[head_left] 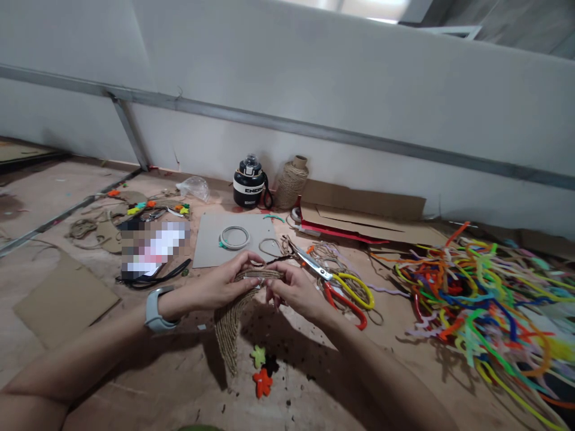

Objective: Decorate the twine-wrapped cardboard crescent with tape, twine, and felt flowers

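Between my hands is a curved piece made of rows of brown twine (230, 335), its loose end hanging toward the table. My left hand (233, 278), with a pale watch on the wrist, is closed on the twine piece, thumb on top. My right hand (294, 290) pinches the piece's other end; a small pale bit shows between the fingertips. Below lie a yellow-green flower shape (258, 356), a black one (271, 364) and an orange one (263, 382). Scissors with yellow and red handles (330, 276) lie just right of my right hand, blades apart.
A roll of tape (235, 237) lies on a grey board (209, 230). Behind stand a black bottle (249, 185) and a twine spool (291, 182). Colourful pipe cleaners (485, 299) heap at right, near a flattened cardboard box (359, 209). A cardboard piece (65, 299) lies left.
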Demonstrator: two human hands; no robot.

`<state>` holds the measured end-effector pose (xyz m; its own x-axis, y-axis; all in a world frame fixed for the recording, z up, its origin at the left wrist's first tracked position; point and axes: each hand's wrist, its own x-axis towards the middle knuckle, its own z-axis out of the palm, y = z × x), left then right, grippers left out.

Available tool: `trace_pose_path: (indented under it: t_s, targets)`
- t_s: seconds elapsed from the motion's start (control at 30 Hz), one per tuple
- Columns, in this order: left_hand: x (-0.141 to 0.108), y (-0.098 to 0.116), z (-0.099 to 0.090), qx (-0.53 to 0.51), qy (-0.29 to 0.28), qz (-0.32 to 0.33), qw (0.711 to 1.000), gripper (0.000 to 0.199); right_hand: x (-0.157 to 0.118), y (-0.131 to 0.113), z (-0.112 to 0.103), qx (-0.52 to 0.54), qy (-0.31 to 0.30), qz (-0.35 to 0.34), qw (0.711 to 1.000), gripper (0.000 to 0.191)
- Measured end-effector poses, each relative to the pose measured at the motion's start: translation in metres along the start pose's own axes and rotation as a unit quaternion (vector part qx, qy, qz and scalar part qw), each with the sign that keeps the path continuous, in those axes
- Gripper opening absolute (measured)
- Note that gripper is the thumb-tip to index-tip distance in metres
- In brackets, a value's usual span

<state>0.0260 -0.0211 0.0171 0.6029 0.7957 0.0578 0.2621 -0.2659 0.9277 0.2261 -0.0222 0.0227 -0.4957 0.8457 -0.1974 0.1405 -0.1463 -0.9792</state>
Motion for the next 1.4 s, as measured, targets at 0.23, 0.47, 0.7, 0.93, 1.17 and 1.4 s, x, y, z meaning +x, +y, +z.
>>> trace_pose_path:
  t_s: [0.23, 0.47, 0.7, 0.93, 1.17, 1.4]
  targets:
    - [0.0006, 0.001, -0.0001, 0.007, 0.003, 0.002, 1.0, 0.029, 0.0005, 0.0013, -0.002, 0.003, -0.005, -0.001, 1.0, 0.021]
    - [0.0001, 0.0016, -0.0012, 0.021, 0.007, 0.001, 1.0, 0.028, 0.0005, 0.0027, -0.0022, 0.002, -0.004, 0.002, 1.0, 0.022]
    - [0.0004, -0.0002, -0.0018, 0.013, -0.001, 0.0, 1.0, 0.028, 0.0005, 0.0012, -0.0029, 0.011, 0.004, -0.004, 1.0, 0.024]
    - [0.0008, -0.0039, -0.0006, -0.018, -0.002, -0.01, 1.0, 0.032, 0.0012, 0.0014, -0.0035, 0.019, 0.008, -0.012, 1.0, 0.025]
    - [0.0013, -0.0058, -0.0002, -0.01, 0.004, -0.003, 1.0, 0.032, 0.0006, 0.0011, -0.0023, 0.013, 0.01, -0.007, 1.0, 0.022]
    - [0.0011, -0.0061, 0.0002, -0.013, -0.001, 0.001, 1.0, 0.029, 0.0001, 0.0005, -0.0026, 0.013, 0.011, -0.006, 1.0, 0.022]
